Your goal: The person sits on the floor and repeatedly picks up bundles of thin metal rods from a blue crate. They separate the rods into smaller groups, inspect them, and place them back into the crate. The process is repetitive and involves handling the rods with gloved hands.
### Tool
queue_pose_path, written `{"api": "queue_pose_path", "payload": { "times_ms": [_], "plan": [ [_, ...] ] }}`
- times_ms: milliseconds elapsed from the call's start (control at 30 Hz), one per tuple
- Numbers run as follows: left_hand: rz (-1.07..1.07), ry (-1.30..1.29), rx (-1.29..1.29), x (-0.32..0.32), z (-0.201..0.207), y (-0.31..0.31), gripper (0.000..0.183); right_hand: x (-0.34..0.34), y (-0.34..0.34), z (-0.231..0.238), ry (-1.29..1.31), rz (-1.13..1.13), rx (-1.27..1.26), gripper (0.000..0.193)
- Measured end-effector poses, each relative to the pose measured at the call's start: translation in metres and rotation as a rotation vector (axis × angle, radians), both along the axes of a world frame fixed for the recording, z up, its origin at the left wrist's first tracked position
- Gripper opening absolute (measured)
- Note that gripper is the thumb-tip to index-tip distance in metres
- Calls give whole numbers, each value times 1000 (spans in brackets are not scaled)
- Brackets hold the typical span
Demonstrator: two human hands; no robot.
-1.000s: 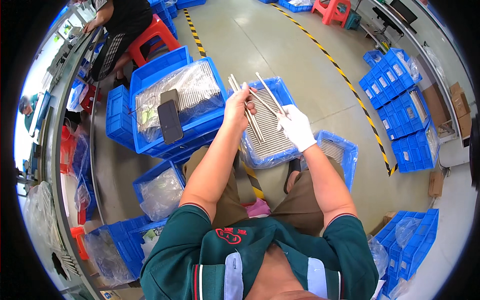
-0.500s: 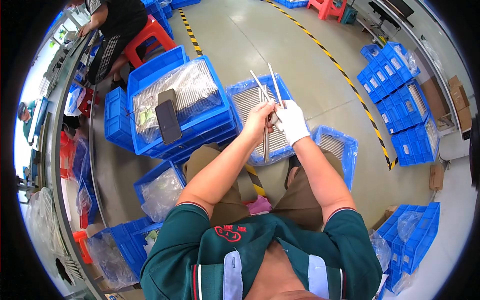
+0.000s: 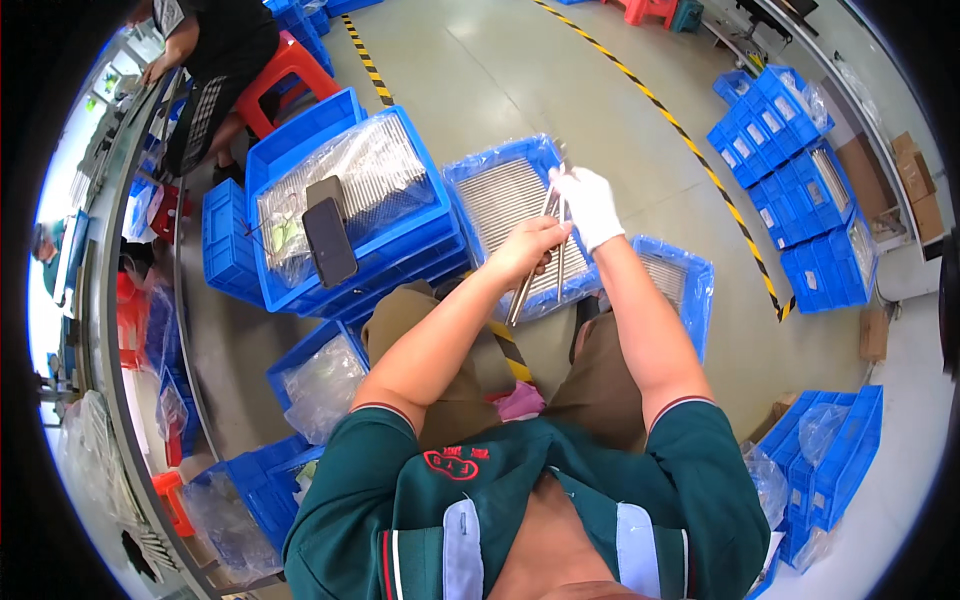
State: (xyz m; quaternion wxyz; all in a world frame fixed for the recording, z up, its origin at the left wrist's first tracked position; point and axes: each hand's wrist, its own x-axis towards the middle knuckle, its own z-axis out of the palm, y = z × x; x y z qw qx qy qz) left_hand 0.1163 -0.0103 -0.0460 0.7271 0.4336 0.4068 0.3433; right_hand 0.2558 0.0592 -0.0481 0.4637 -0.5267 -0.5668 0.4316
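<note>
My bare left hand (image 3: pixel 529 250) is closed around a few slim metal rods (image 3: pixel 524 291), which slant down toward my lap. White-gloved, my right hand (image 3: pixel 588 206) pinches the upper end of a metal rod (image 3: pixel 561 252) that hangs almost upright beside the left hand's rods. Both hands are over a blue crate (image 3: pixel 462 168) lined with clear plastic, where rows of similar rods lie side by side. The glove hides most of the right fingertips. A smaller lined crate (image 3: pixel 703 290) with more rods stands to the right, partly behind my right forearm.
Left of the hands, a stack of blue crates (image 3: pixel 440 215) holds plastic-covered rods, with a phone (image 3: pixel 329 241) on top. A person (image 3: pixel 225 60) sits on a red stool (image 3: pixel 290 75) by a long bench at the left. More crates (image 3: pixel 790 190) are piled at the right, beyond black-and-yellow floor tape (image 3: pixel 690 150).
My hands have moved apart. The right one has gone up and slightly right with a rod, while the left has dropped a little and its rods now tilt more.
</note>
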Motion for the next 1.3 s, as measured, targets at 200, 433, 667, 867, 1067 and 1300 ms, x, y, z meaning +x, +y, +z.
{"api": "queue_pose_path", "payload": {
  "times_ms": [200, 433, 667, 867, 1067, 1300],
  "plan": [
    [-166, -243, -257, 8, 2, -18, 25, 64, 54, 10, 474, -427, -145, 27],
    [30, -588, -276, -21, -1, 19, 29, 14, -13, 28, 354, 59, -363, 25],
    [-57, -679, -217, -28, 1, 15, 31, -9, -22, 31, -3, 274, -235, 27],
    [-7, -795, -311, -30, -4, 21, 28, -14, -9, 3, 8, 215, -156, 26],
    [404, -582, -195, -44, 7, 30, 28, -2, -28, 27, 309, 220, -353, 24],
    [607, -729, -120, -79, 8, 47, 30, -2, -57, 47, 380, 431, -349, 32]
  ]
}}
